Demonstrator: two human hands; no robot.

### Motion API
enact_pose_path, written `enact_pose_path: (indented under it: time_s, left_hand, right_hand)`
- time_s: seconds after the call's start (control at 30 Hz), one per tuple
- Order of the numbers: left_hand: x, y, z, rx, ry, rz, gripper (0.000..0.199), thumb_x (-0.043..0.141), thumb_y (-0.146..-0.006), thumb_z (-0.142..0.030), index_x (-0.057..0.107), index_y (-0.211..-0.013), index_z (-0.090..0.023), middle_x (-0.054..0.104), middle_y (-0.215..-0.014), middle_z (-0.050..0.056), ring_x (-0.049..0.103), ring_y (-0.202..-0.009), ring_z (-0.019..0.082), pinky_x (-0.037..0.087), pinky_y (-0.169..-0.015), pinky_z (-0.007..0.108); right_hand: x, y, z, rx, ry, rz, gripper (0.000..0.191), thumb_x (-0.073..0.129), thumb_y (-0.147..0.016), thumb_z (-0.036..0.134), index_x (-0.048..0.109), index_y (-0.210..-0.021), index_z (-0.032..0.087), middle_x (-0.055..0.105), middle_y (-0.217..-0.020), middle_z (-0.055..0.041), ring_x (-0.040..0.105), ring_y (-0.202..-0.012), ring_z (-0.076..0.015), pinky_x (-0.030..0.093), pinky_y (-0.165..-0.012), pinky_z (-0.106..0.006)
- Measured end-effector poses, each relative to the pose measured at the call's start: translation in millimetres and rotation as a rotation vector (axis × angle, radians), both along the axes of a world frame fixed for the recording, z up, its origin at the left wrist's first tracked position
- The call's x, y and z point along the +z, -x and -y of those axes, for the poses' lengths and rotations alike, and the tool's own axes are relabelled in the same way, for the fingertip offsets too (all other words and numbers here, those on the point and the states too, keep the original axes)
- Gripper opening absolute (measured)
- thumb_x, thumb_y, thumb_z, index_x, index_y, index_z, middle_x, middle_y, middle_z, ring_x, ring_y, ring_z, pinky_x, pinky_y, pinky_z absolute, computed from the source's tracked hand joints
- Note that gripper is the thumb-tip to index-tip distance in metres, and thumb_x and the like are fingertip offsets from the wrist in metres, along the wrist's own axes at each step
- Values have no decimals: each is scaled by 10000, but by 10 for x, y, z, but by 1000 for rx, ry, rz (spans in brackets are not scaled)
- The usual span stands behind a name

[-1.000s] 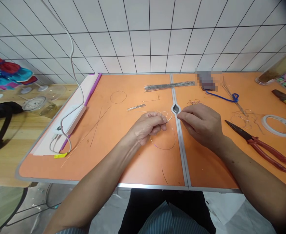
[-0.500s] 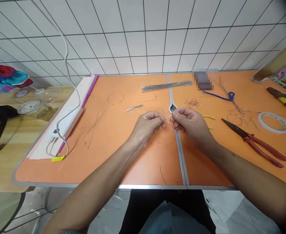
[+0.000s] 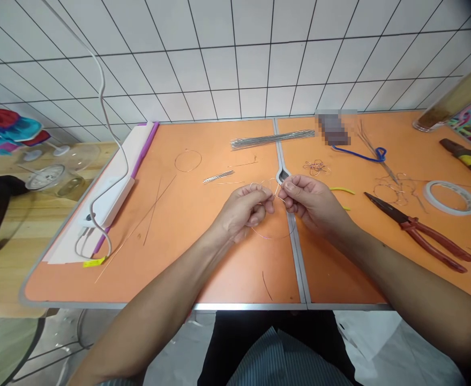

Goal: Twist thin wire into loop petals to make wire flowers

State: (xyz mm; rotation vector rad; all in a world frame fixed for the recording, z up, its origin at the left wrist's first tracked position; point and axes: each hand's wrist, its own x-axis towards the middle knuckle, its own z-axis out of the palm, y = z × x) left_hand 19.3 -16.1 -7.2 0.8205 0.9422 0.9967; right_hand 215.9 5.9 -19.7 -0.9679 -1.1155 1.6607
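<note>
Both hands pinch a thin copper-coloured wire [image 3: 274, 237] above the orange table, and part of it curves down in a loop below them. My left hand [image 3: 249, 206] is closed on the wire, thumb against forefinger. My right hand [image 3: 305, 198] is closed on it too, its fingertips almost touching the left ones. Short wire ends show between the fingertips, too fine to trace. Beyond the hands lie a bundle of silver wires [image 3: 273, 140] and a small bunch of short wires [image 3: 218, 177]. A wire ring [image 3: 188, 161] lies farther left.
Long-nose pliers [image 3: 420, 230] with red handles and a roll of white tape [image 3: 428, 198] lie to the right. Behind are wire tangles [image 3: 316, 167] and a blue wire [image 3: 358, 155]. At left stands a white power strip [image 3: 112, 201] with a cable. A metal seam [image 3: 295, 257] divides the table.
My right fingertips have moved slightly left and down, closer to the left ones. The wire end that stuck out above the right hand now shows bent between the fingertips.
</note>
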Motion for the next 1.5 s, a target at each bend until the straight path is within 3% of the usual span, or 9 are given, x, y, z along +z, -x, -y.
enact_pose_path:
  time_s: [0.77,1.07,1.23,1.5]
  left_hand:
    - [44,41,-9,-130,150,95,309,607,-1020,-248,709,-779,-85,655,-649,51,354,-350,18,193,-362,170]
    - [36,51,-11,-147,146,80,286,645,-982,-275,694,-757,-106,623,-625,41,319,-361,19,164,-372,187]
    - [49,56,17,-134,106,38,217,710,-923,-302,701,-802,-123,560,-581,-3,261,-374,18,134,-391,199]
    - [60,46,29,-129,48,20,222,774,-869,-327,597,-822,-202,557,-543,-35,233,-377,31,108,-396,204]
  right_hand:
    - [40,-12,-23,73,-42,-81,354,1006,-808,466,764,-899,224,738,-873,-5,579,-710,-111,474,-644,-247]
    - [34,-26,-49,113,-98,-83,310,980,-854,443,762,-929,236,738,-875,1,582,-712,-112,478,-654,-249]
    - [98,-41,-35,85,-131,14,372,979,-833,519,746,-932,247,744,-889,-8,593,-717,-132,484,-653,-280]
    - [97,-77,-50,78,-235,86,305,927,-907,500,763,-953,247,765,-905,-15,625,-723,-135,501,-679,-288]
